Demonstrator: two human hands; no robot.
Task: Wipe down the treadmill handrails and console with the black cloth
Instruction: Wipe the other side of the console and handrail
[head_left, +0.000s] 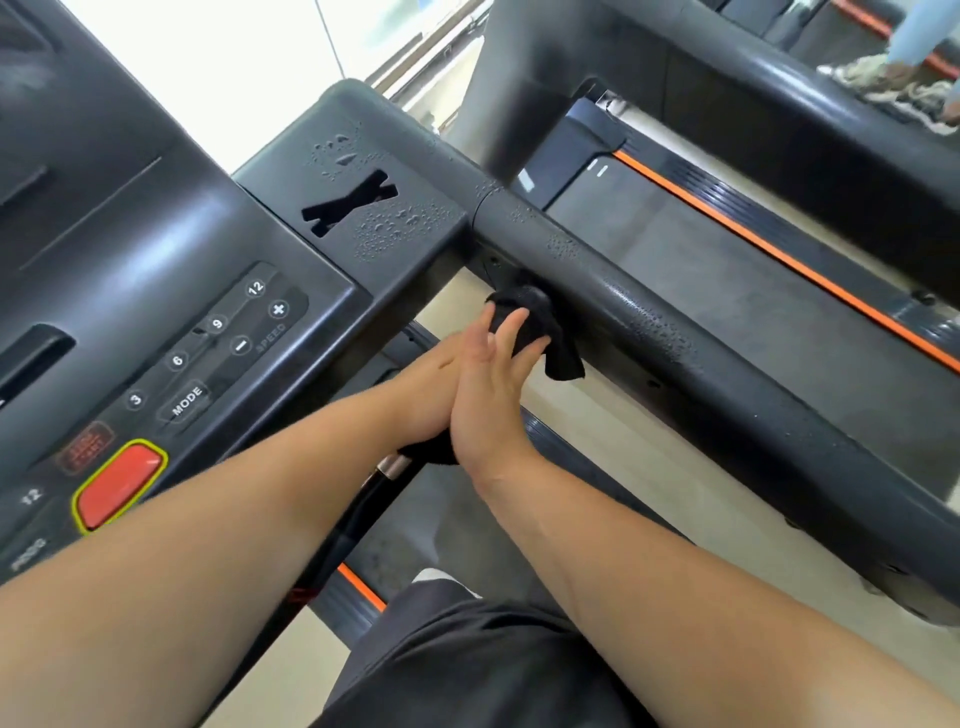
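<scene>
Under the fingers of the right hand the black cloth looks like soft, matt fabric. Just beyond the fingertips the handrail is smooth and dark with a dull sheen (plastic or coated metal, hard to tell), beaded with fine water droplets. Left of the fingers the console is smooth, semi-gloss plastic; its red button is glossier. Nearer than the fingers, a small collar shines like metal.

Left hand: fingers hidden behind right hand, hold not discernible. Bunched black cloth partly covered by right fingers. Dark grey treadmill console cut off at 9 o'clock edge. Small red-lettered label at 8 o'clock blurred, illegible. Bystander's pale shoe at 1 o'clock; body beyond frame.
</scene>
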